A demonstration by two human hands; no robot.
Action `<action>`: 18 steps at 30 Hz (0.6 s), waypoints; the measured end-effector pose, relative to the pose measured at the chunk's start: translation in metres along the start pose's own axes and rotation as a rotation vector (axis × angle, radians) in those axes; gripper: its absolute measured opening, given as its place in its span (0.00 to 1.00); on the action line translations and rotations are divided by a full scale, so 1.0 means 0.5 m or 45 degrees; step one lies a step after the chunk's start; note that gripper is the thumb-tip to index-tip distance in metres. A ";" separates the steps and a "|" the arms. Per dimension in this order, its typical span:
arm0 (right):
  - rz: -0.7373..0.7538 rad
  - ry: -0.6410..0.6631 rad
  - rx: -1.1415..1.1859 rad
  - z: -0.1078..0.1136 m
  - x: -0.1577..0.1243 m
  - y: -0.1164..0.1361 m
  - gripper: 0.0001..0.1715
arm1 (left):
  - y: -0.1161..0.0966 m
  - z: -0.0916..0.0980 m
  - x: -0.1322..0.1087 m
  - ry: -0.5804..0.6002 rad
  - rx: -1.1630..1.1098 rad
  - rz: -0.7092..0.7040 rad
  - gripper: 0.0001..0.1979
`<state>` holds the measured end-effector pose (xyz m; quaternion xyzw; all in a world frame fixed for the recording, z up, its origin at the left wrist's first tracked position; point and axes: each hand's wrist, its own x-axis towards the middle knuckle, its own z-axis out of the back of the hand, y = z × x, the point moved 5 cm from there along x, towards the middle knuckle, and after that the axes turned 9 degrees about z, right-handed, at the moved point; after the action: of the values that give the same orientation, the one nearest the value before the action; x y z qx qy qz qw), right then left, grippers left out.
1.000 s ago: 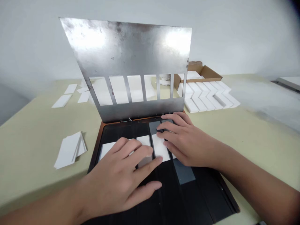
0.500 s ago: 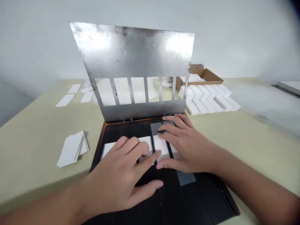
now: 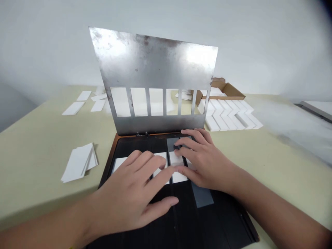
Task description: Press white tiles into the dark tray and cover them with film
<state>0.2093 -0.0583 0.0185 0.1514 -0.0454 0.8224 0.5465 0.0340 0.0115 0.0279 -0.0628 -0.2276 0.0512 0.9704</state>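
A black base plate (image 3: pixel 223 221) with a brown rim lies in front of me, its slotted metal lid (image 3: pixel 155 65) hinged upright behind it. Several white cards (image 3: pixel 118 163) lie side by side on the plate. My left hand (image 3: pixel 132 197) rests flat on them, fingers stretched out. My right hand (image 3: pixel 204 160) lies beside it with fingers spread, fingertips pressing a white card (image 3: pixel 178 177) and touching the left index finger. A grey strip (image 3: pixel 202 195) shows below the right hand.
A loose stack of white cards (image 3: pixel 79 162) sits left of the plate. More white cards (image 3: pixel 74 108) lie far left. Rows of white blocks (image 3: pixel 233 114) and an open cardboard box (image 3: pixel 228 89) stand at the back right on the pale green table (image 3: pixel 280 152).
My right thumb has swung in toward the left index finger and now presses the card's lower part. The view shifted slightly; the left hand barely moved.
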 end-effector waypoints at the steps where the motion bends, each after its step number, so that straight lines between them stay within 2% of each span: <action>1: 0.001 0.001 -0.004 0.000 0.001 0.000 0.19 | -0.006 0.002 -0.001 -0.008 -0.012 -0.061 0.13; 3: -0.004 0.007 -0.009 0.000 0.002 0.000 0.17 | -0.018 0.002 -0.003 -0.011 -0.030 -0.175 0.11; 5: -0.007 0.011 -0.009 -0.001 0.003 0.000 0.16 | -0.021 -0.001 -0.005 0.000 -0.046 -0.210 0.12; 12: 0.006 -0.009 -0.022 -0.002 0.004 0.002 0.13 | -0.008 -0.009 -0.008 0.048 -0.099 -0.076 0.16; 18: -0.024 0.020 -0.007 -0.005 0.002 0.000 0.14 | -0.005 -0.012 -0.004 0.065 -0.058 -0.018 0.19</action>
<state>0.2084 -0.0569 0.0163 0.1441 -0.0420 0.8182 0.5550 0.0348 0.0081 0.0221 -0.0844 -0.2041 0.0374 0.9746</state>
